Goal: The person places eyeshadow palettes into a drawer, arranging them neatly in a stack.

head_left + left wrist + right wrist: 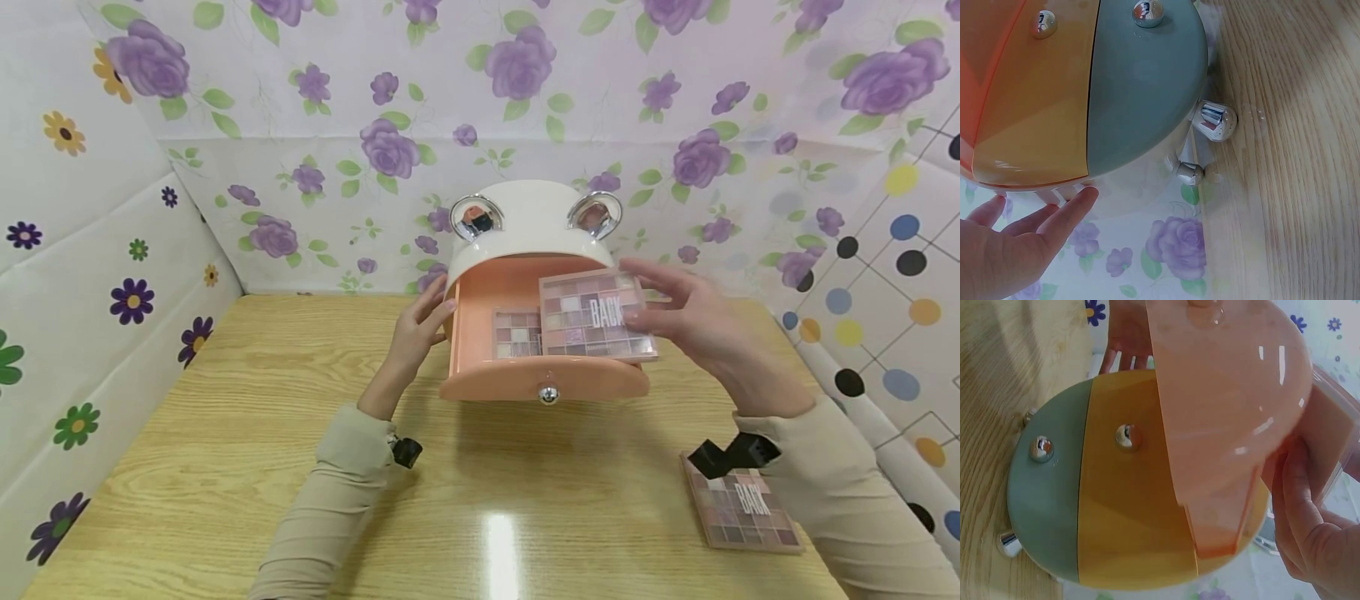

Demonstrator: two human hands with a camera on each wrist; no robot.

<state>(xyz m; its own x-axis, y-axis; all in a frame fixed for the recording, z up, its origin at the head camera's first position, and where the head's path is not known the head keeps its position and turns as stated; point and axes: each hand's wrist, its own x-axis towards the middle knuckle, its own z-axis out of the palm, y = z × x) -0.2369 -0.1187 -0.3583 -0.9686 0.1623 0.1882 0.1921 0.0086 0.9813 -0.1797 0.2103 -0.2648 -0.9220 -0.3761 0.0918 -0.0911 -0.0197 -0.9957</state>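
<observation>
A small rounded cabinet (532,221) with a white shell and chrome eye-like domes stands at the back, its peach top drawer (480,386) pulled out. Against the cabinet's left side my left hand (411,337) rests with fingers extended, fingertips touching the shell in the left wrist view. My right hand (697,329) pinches an eyeshadow palette (566,321), lettered BACK, by its right edge, tilted over the right part of the drawer. Partly behind it, another palette (512,335) sits inside the drawer. Whether the held palette touches the drawer, I cannot tell.
A further palette (742,510) lies on the wooden table (300,350) beside my right forearm. Below the peach drawer, a yellow drawer (1041,112) and a green drawer (1147,94) are closed. Floral sheeting (517,67) hangs behind the cabinet.
</observation>
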